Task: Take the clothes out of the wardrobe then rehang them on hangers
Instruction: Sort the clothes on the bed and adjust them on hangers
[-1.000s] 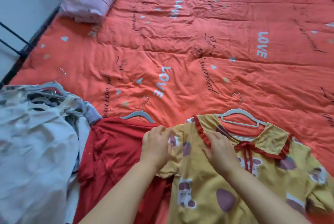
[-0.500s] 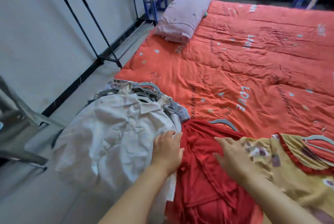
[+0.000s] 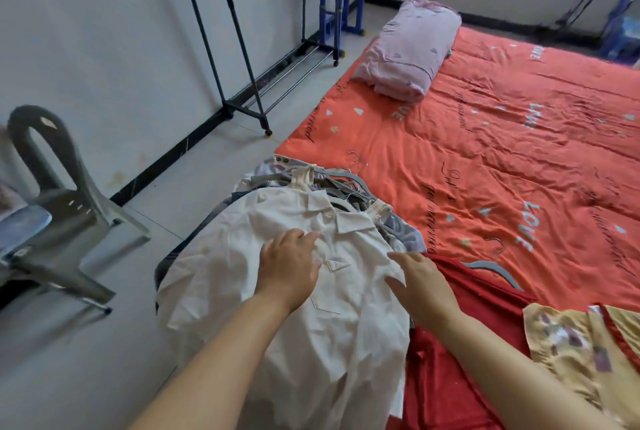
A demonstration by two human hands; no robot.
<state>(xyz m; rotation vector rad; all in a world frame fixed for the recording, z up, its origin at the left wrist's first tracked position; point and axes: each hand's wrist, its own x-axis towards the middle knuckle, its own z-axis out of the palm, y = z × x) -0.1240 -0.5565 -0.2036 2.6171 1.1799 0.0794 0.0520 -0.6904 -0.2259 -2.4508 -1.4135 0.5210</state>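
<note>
At near-left corner of orange-red quilt [image 3: 485,159], overhanging its edge: white collared cotton shirt [image 3: 242,291] atop grey plastic hangers [image 3: 341,175]. Left hand [image 3: 289,266] flat on shirt, fingers relaxed, gripping nothing; right hand [image 3: 420,285] spread, likewise empty. Printed across quilt: "LOVE". Left of quilt: open pale floor tiles [image 3: 194,166], black metal rack [image 3: 221,48], grey plastic chair [image 3: 62,207].

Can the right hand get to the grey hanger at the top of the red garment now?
Probably yes. The right hand is open over the edge of the red garment, and the grey hanger lies close beyond it, its upper part uncovered, with nothing between them.
</note>
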